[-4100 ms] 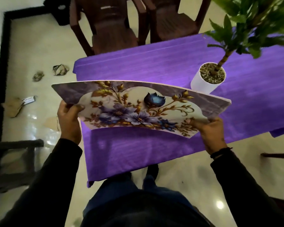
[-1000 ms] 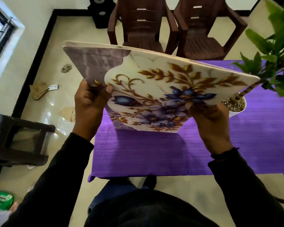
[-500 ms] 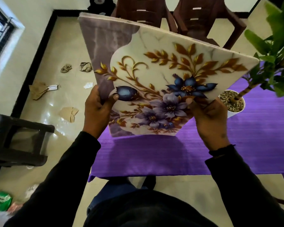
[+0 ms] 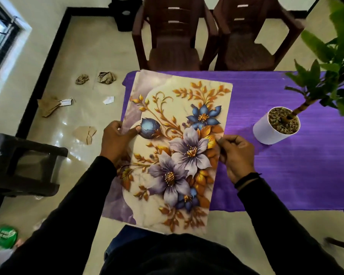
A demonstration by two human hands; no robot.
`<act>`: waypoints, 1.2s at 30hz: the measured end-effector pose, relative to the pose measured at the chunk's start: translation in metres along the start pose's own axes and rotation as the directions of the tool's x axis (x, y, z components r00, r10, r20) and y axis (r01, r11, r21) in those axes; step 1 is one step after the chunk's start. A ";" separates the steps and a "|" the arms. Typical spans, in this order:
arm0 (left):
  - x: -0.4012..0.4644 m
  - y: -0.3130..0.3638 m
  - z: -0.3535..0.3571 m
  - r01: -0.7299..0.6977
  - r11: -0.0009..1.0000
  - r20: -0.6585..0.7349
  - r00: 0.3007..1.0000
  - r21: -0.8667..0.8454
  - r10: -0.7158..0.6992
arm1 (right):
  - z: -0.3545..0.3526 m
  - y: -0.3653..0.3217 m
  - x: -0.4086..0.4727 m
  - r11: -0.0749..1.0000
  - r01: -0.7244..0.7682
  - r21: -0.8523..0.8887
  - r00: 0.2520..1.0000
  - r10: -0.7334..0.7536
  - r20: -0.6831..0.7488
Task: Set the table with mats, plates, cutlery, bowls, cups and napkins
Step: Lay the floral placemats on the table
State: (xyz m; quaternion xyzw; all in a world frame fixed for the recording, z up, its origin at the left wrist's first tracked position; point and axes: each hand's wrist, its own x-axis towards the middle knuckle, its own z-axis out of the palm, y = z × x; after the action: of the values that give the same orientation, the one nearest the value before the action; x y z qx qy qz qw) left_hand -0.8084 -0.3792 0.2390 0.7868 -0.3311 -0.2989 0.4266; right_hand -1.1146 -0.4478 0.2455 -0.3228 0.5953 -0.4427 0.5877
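Holding a floral mat (image 4: pixel 173 147) by its two long edges, a person in dark sleeves stands at the near left end of a bench (image 4: pixel 286 165) draped in purple cloth. The left hand (image 4: pixel 115 141) grips the mat's left edge, thumb laid across the printed face beside a blue bud, fingers tucked beneath. The right hand (image 4: pixel 234 155) pinches the right edge, fingers curled, a dark band at the wrist. The mat, printed with lilac and blue flowers and gold leaves on a marbled cream ground, faces up with its long side running away from the person; its far end lies over the bench's left corner while its near end overhangs the bench edge toward the person's body. Whether it rests flat on the cloth cannot be told.

A white pot (image 4: pixel 274 128) filled with gravel stands on the bench to the right of the mat, apart from it, a green plant (image 4: pixel 330 62) leaning from it toward the upper right. Two brown plastic chairs (image 4: pixel 175 36) sit at the far side. Crumpled paper (image 4: pixel 105 77) and torn cardboard scraps (image 4: pixel 48 106) litter the glossy floor at left, near a dark stool (image 4: pixel 22 165).
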 end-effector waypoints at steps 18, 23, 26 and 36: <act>-0.007 -0.040 -0.010 0.294 0.929 0.222 0.944 -0.226 -0.245 | -0.002 0.033 0.006 0.988 -0.086 -0.126 0.995 0.080 -0.054; -0.008 -0.041 -0.013 0.270 0.943 0.206 0.951 -0.194 -0.230 | -0.003 0.044 0.009 0.988 -0.086 -0.125 0.992 0.073 -0.099; -0.010 -0.041 -0.016 0.226 0.955 0.168 0.966 -0.192 -0.195 | -0.003 0.051 0.010 0.985 -0.081 -0.155 0.983 0.053 -0.176; 0.015 -0.024 -0.054 -0.059 0.997 -0.022 0.998 -0.039 0.058 | -0.022 0.082 0.003 0.970 -0.237 0.057 0.890 0.240 -0.389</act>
State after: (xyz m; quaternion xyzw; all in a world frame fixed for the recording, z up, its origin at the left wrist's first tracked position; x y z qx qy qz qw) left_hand -0.7521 -0.3555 0.2400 0.7712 -0.3434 -0.2845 0.4543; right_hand -1.1257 -0.4146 0.1677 -0.1495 0.7343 -0.4252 0.5076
